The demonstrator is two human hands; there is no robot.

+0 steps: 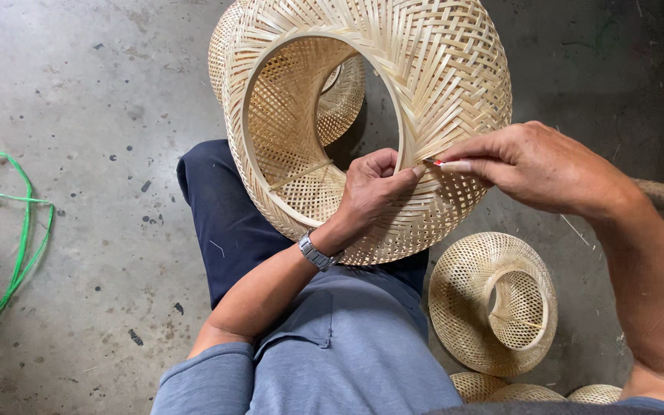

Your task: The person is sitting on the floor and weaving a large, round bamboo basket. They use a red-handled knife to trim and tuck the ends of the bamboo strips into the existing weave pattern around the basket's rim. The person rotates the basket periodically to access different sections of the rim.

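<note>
A large round woven bamboo basket (432, 69) rests on my lap, its open ring facing me. My left hand (370, 188) reaches through the opening and grips the rim, thumb pressed on the inner edge. My right hand (532, 165) pinches a small tool with a red and white tip (443, 163) against the rim, right beside my left thumb. A wristwatch (317, 252) sits on my left wrist.
A smaller woven bamboo basket (493, 303) lies on the concrete floor at my right, with more woven pieces (532, 393) at the bottom edge. A green plastic strap (21, 230) loops across the floor at left. A wooden stick end (662, 194) shows at the right.
</note>
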